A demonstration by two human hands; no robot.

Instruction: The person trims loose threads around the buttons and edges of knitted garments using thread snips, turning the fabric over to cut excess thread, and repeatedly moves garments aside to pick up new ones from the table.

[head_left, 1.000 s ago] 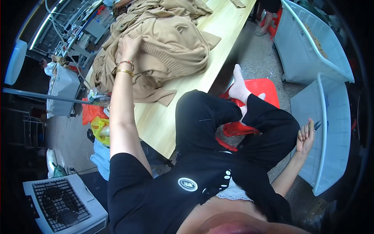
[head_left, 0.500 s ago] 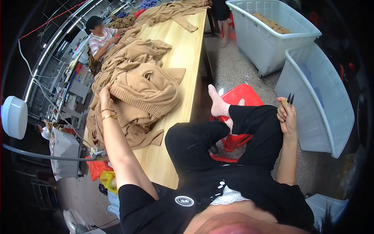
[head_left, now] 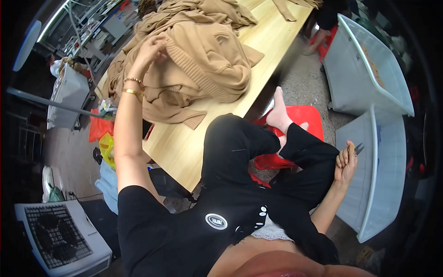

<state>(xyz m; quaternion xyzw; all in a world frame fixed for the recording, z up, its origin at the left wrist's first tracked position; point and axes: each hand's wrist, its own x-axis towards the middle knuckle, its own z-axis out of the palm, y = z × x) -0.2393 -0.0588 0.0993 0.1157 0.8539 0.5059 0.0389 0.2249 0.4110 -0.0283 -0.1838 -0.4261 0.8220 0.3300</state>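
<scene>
A tan knitted sweater point(head_left: 207, 60) lies bunched on a pale wooden table point(head_left: 173, 159), its ribbed hem running diagonally toward me. At the hem's upper left end, my left hand point(head_left: 151, 50) is closed, its fingers curled on the knit edge. The fingertips are partly hidden. My right hand point(head_left: 345, 162) is held low by my right knee, away from the table. It is wrapped around small thread snips point(head_left: 358, 148), whose dark pointed blades stick out past the fingers.
More tan knitwear point(head_left: 194, 11) is heaped farther up the table. To the right stand two pale plastic bins, one nearer point(head_left: 369, 184) and one farther point(head_left: 355, 60). A red stool point(head_left: 307, 120) is under my foot. At lower left is a white air cooler point(head_left: 69, 235); bags lie beside the table.
The view has swung left and downward, bringing the air cooler into sight and losing the seated co-worker. My left hand stays at the sweater's hem; my right hand still holds the snips.
</scene>
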